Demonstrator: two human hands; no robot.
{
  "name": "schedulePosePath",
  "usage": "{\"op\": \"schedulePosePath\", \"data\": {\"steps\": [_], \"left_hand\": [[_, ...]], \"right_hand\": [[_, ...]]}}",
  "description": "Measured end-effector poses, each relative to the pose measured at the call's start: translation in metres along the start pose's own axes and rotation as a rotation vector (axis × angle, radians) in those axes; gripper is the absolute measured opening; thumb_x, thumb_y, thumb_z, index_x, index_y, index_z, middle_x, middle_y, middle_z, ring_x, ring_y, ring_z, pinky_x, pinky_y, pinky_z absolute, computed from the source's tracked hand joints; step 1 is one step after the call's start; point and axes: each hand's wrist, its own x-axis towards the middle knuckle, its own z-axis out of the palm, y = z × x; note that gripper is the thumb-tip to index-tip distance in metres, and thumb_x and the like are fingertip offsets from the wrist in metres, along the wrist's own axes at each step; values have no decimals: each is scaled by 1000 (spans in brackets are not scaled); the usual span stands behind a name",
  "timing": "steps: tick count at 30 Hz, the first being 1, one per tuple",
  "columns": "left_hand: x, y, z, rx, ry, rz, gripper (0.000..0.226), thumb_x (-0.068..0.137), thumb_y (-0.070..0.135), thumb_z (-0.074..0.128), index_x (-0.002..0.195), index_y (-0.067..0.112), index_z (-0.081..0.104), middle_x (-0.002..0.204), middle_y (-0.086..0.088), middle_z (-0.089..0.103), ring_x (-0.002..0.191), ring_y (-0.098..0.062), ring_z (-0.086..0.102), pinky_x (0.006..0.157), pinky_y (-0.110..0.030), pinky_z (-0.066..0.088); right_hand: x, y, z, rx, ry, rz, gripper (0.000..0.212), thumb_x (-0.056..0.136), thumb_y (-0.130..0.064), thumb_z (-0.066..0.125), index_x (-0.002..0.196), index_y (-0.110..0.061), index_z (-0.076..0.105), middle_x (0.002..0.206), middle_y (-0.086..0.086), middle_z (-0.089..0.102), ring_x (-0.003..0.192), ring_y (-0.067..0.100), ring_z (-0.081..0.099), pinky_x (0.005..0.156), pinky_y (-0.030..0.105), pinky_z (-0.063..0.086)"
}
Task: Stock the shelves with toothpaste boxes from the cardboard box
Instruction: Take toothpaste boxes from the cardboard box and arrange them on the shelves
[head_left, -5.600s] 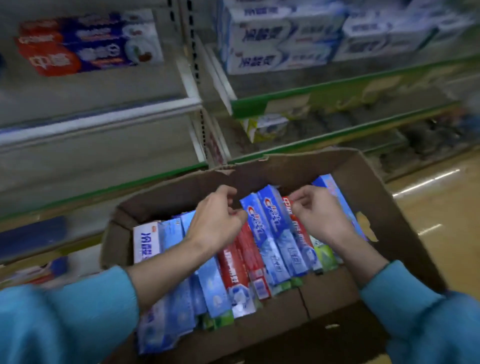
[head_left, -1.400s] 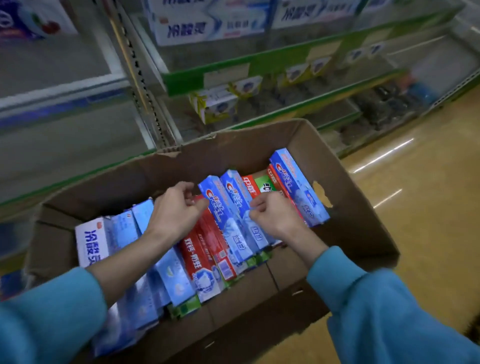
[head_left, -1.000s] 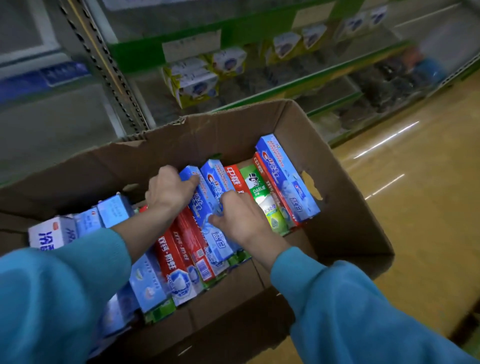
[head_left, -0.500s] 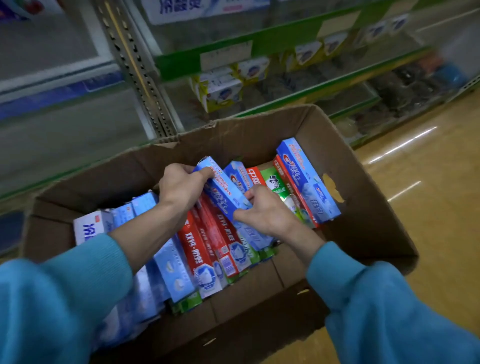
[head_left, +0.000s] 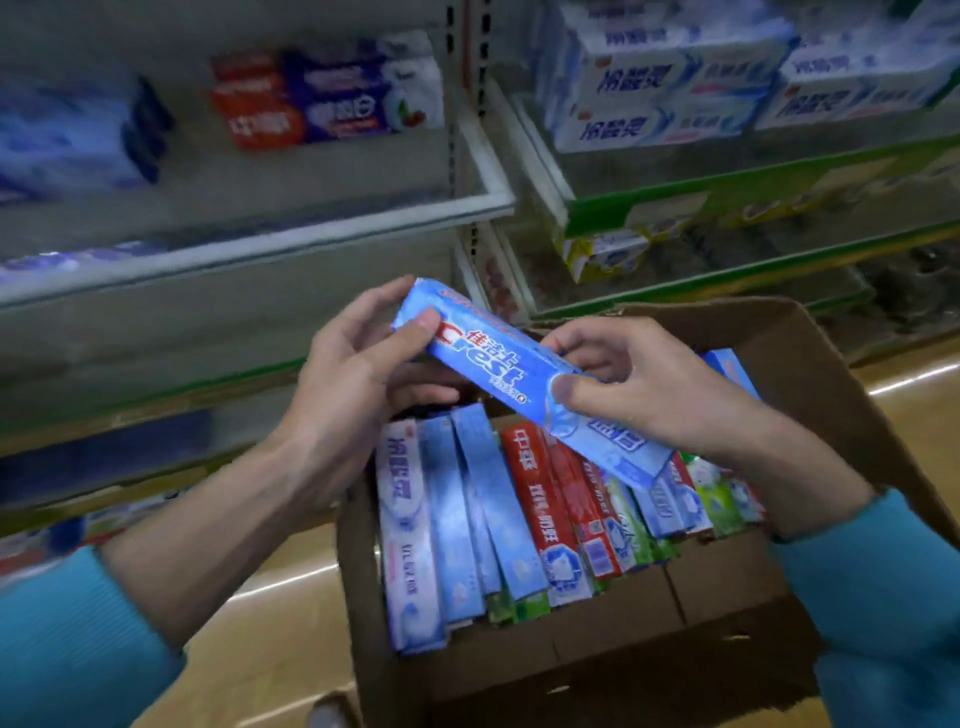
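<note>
A blue Crest toothpaste box (head_left: 511, 371) is held above the cardboard box (head_left: 810, 374), tilted down to the right. My left hand (head_left: 353, 364) grips its upper left end, thumb on the printed face. My right hand (head_left: 644, 384) pinches its lower right part, thumb on top. Inside the cardboard box stand several toothpaste boxes in a row: a white one (head_left: 408, 525), light blue ones (head_left: 498, 499), red ones (head_left: 545, 509) and green ones (head_left: 717, 493).
Grey shelves (head_left: 260, 249) rise on the left, bearing red-and-blue toothpaste boxes (head_left: 327, 98). White toothpaste boxes (head_left: 665, 88) fill the green-edged shelf (head_left: 727, 192) on the right, with small yellow boxes (head_left: 602, 254) below. A glossy tan floor (head_left: 270, 623) lies underneath.
Both hands have lifted the blue Crest box out of the row in the cardboard box. The view has swung up and left toward the shelves.
</note>
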Motion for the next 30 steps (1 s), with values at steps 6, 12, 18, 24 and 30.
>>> {"op": "schedulePosePath", "data": {"steps": [6,12,18,24,30], "left_hand": [[-21,51,-82,-77,73,129,37,94,12,60,130,2,60,104,-11,73,78,-22,73,72,-36,62],[-34,89,-173,-268,258,197,31,98,7,57,128,8,54,108,-14,74,95,-31,74,82,-43,62],[-39,117,-249,-415,403,313,22,98,1,56,111,19,54,92,-11,75,87,-29,74,84,-46,61],[-27,121,-291,-248,540,401,14,100,4,57,106,14,50,95,-15,70,84,-28,74,80,-41,61],[-7,127,-320,176,644,491,11,99,7,62,104,9,52,110,-17,67,98,-26,73,81,-35,62]], "right_hand": [[39,-84,47,-74,-97,-129,18,85,-17,72,103,-17,71,100,7,75,88,17,70,83,27,52],[81,-145,105,71,33,-171,25,81,-27,74,104,-17,74,96,5,77,84,6,68,80,21,51],[124,-173,173,277,249,-150,43,71,-38,80,110,-21,70,104,9,74,92,7,68,80,26,50],[159,-189,226,362,442,-166,28,78,-23,82,102,-18,68,100,4,73,97,15,71,90,31,56],[180,-199,243,347,493,-210,30,86,-14,76,114,-10,67,102,3,73,95,6,71,87,20,55]]}}
